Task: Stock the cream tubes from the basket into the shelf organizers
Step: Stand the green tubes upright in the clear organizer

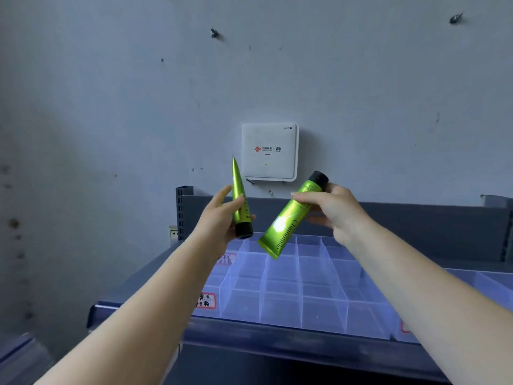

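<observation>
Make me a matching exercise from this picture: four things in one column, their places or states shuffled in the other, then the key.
Things
1. left-hand tube
2. right-hand tube
3. white box
4. clear organizer

States
A. mounted on the wall
B. cap end up, tilted
C. on the shelf, compartments bare
D. cap end down, near upright

Pairs: 1-D, 2-B, 3-A, 4-C

I see a dark grey metal shelf (155, 276) against the wall. Clear plastic organizer (291, 287) sits directly on it, gridded into compartments. Two red-bordered handwritten labels (206, 300) on its left side; text unreadable.
</observation>
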`<control>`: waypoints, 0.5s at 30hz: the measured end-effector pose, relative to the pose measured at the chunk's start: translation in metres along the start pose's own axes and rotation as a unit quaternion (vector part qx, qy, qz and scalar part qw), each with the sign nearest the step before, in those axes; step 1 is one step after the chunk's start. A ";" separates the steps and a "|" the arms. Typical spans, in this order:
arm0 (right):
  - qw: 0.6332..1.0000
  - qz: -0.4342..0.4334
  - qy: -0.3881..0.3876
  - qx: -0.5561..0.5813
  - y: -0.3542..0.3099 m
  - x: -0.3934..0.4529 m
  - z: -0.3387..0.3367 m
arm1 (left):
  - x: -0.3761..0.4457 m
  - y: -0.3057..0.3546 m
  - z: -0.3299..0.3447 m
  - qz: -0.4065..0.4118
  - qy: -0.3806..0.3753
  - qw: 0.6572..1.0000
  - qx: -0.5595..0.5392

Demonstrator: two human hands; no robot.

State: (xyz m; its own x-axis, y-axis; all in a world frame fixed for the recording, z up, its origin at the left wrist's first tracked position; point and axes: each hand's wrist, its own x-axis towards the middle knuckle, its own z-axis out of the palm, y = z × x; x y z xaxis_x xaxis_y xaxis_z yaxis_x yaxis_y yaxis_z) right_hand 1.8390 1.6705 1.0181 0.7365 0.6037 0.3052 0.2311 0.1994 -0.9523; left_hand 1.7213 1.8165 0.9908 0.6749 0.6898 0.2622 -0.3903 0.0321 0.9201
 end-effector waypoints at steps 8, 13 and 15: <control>0.993 0.091 0.027 0.072 0.018 0.039 0.013 | 0.027 -0.005 -0.021 0.031 0.057 0.996 0.060; 0.975 0.133 0.055 0.167 0.028 0.057 0.024 | 0.053 -0.007 -0.038 0.054 0.089 0.990 0.093; 0.960 0.156 0.060 0.223 0.029 0.061 0.032 | 0.065 -0.007 -0.044 0.041 0.085 0.992 0.088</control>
State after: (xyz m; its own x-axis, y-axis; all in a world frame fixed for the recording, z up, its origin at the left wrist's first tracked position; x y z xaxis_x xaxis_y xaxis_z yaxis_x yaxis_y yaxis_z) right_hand 1.8698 1.7380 1.0096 0.8001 0.5994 -0.0232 -0.2886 0.3507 -0.8909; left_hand 1.7406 1.8933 0.9885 0.5251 0.7970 0.2985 -0.3131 -0.1452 0.9385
